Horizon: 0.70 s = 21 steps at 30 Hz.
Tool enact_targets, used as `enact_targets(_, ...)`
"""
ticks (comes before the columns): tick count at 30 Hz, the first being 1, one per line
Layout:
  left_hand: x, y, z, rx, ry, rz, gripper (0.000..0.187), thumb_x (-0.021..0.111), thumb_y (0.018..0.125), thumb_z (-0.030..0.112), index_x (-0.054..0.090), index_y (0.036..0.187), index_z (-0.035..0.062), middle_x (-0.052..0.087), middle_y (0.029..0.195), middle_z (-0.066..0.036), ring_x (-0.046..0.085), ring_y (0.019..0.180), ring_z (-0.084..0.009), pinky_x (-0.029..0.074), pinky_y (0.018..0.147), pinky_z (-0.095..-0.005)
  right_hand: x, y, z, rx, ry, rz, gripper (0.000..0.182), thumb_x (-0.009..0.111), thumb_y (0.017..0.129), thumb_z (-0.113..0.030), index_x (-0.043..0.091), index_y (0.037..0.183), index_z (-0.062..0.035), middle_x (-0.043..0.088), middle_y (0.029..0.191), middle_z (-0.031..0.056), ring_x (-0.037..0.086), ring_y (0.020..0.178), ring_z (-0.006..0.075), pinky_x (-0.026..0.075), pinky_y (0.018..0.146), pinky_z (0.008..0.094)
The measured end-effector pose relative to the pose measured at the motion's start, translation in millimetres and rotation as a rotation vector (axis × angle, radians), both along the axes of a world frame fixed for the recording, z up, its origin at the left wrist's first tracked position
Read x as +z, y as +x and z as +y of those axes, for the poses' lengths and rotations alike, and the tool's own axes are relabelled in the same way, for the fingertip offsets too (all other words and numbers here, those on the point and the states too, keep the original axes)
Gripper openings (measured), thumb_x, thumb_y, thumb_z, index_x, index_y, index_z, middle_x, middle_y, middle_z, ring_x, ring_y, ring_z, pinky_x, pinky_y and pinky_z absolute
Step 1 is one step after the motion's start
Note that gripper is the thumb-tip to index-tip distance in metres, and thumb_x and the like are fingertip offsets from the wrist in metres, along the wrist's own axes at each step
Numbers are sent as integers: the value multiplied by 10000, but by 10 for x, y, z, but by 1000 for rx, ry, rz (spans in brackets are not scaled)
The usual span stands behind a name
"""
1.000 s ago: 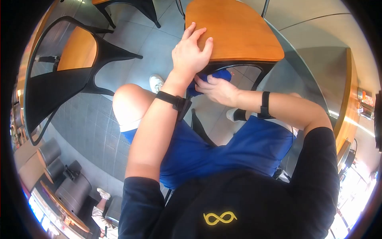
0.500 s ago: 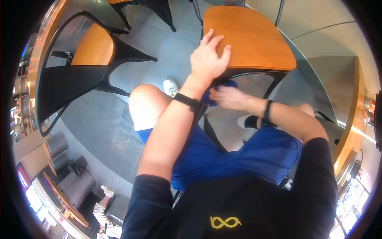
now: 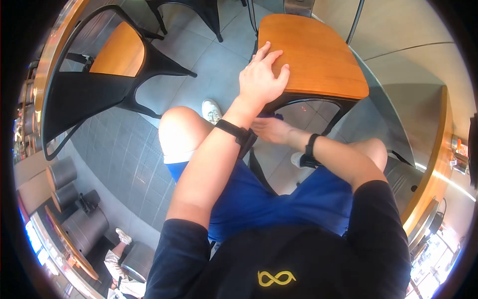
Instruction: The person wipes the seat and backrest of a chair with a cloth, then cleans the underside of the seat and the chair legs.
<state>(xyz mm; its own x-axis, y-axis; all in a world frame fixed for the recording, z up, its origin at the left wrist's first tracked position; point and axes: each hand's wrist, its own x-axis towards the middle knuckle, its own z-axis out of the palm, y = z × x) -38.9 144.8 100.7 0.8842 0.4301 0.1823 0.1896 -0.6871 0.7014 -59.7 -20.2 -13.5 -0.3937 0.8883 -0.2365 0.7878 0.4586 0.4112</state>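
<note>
Floor: grey tile, lying open between the seats and offering the widest free room.
Black chair, wooden seat: standing at the left, well apart from the person's knees.
Wooden stool, black frame: sitting just ahead of the knees; its near edge is overhanging the right hand.
Left hand: lying flat, fingers spread, pressing on the stool's near corner, holding nothing.
Right hand: reaching under that edge, touching a blue cloth; grip cannot be told.
Cloth: mostly hidden under the seat.
</note>
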Motion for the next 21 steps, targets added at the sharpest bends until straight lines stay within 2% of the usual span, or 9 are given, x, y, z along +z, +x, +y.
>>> enact_targets(5,-18,5,-13,-5,3,-33,457,700,977,412,762,1368,184,590,1634,-125,700,1310,-388,579,1075,-463,-61,-112,16,59,-42,-62,467,562,1023,-265,704,1420,-64,626,1563,76,394,1603,283,156,1414,486)
enact_targets(7,-9,1,-3,-4,-1,-18,456,700,976,410,762,1367,182,593,1631,-123,701,1309,-387,578,1077,-464,-196,-37,-129,3,159,57,430,579,975,-236,730,1334,-55,671,1467,88,497,1517,288,257,1381,458)
enact_targets(8,3,9,-10,-5,-9,-5,456,700,976,407,763,1366,180,597,1628,-122,702,1308,-386,577,1079,-465,-89,23,-203,-5,156,52,430,579,975,-236,730,1334,-55,671,1467,88,497,1517,288,257,1381,458)
enact_targets(11,8,-1,-11,-4,-3,-40,455,699,977,408,764,1365,179,599,1625,-121,702,1307,-388,576,1083,-467,481,326,-493,-204,386,269,439,638,870,-216,744,1258,-41,708,1380,99,592,1412,273,412,1283,414)
enact_targets(13,12,-3,-18,-4,-19,-32,453,697,981,408,763,1366,177,600,1625,-119,697,1316,-386,573,1089,-469,1000,563,-635,-286,438,269,391,676,874,-201,765,1226,-57,714,1360,92,602,1387,258,448,1212,410)
enact_targets(16,21,-3,-21,2,-31,-35,447,695,986,407,763,1365,179,602,1625,-109,693,1324,-384,572,1090,-466,1240,677,-784,-339,476,253,374,702,877,-194,774,1220,-66,720,1330,84,603,1384,259,457,1169,392)
enact_targets(19,29,-3,-30,4,-24,-25,444,693,989,408,764,1366,185,606,1622,-98,690,1331,-380,574,1086,-461,1032,553,-757,-407,470,267,367,712,881,-190,774,1220,-66,722,1335,61,605,1384,240,447,1157,383)
enact_targets(21,32,-6,-22,8,-18,-9,443,691,991,414,765,1367,191,608,1621,-93,687,1334,-379,577,1079,-456,696,401,-550,-314,434,263,347,697,916,-181,776,1232,-60,724,1367,48,584,1418,244,422,1210,386)
